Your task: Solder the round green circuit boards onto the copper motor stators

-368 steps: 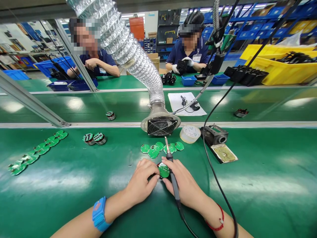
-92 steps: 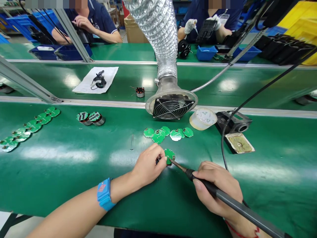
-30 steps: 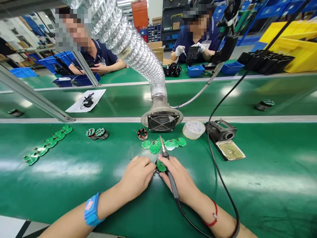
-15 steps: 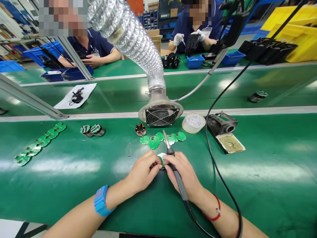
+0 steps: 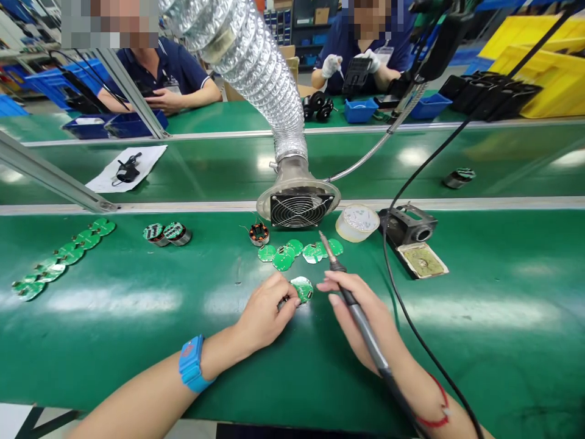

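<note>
A round green circuit board [image 5: 302, 289] lies in front of me, its left edge pinched by my left hand [image 5: 266, 310]; what sits beneath it is mostly hidden. To its right, my right hand [image 5: 363, 317] holds a soldering iron [image 5: 363, 320], its tip pointing up and away toward several loose green boards [image 5: 284, 258]. The right fingers are clear of the pinched board. Behind the left hand stands a small copper-wound stator [image 5: 259, 234] with thin wires sticking up.
A fume extractor [image 5: 299, 207] hangs over the back. A tape roll [image 5: 358, 223] and an iron stand [image 5: 411, 225] with a sponge are right of it. More boards [image 5: 70, 253] and two board-topped motors [image 5: 177, 233] lie left. Two people sit across the bench.
My right hand has let go of the board and moved right with the soldering iron, uncovering the board's top. My left hand still pinches the left edge.
</note>
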A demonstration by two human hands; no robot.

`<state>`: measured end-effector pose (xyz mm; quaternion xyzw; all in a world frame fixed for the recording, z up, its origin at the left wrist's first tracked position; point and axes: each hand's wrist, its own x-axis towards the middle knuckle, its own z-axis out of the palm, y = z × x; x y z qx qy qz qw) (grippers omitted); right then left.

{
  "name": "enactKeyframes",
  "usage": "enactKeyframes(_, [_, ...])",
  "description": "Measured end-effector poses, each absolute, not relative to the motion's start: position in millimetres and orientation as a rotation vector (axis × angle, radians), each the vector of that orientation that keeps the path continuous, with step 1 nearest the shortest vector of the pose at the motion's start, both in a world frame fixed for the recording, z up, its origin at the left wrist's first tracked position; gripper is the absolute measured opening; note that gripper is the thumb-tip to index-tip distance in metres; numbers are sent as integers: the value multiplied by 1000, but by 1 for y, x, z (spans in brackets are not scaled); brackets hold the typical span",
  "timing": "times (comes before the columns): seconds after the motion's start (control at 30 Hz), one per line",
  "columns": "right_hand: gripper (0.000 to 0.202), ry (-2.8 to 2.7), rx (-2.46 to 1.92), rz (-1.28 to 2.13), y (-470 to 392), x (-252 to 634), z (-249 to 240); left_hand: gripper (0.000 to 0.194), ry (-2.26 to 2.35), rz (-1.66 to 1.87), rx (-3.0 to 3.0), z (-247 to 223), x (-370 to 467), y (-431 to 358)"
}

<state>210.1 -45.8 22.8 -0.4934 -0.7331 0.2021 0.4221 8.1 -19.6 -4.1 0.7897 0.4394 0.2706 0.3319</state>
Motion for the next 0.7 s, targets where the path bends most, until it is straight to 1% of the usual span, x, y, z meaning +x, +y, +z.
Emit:
enactKeyframes(0.1, [31,-1867,-1323,630,-54,221,43,17,1150,714,2114,-4,8,-19])
enactKeyframes(0.17, [31,-1864,-1290,631,-64,224,48,18,1148,710,2164,-5,8,-19])
enactKeyframes(0.33, [21,-1652,-1275,495,-95,218,22,20,1161,688,2306,-10,9,-20])
enactKeyframes(0.47, [15,-1712,-1276,295,-110,216,0,20,1171,706,2338,-12,9,-20])
enactKeyframes(0.57, [10,-1801,-1289,137,-108,215,-4,20,1172,701,2340,-11,10,-20])
enactKeyframes(0.7, [11,-1828,-1307,85,-102,211,-3,21,1173,693,2340,-11,9,-21])
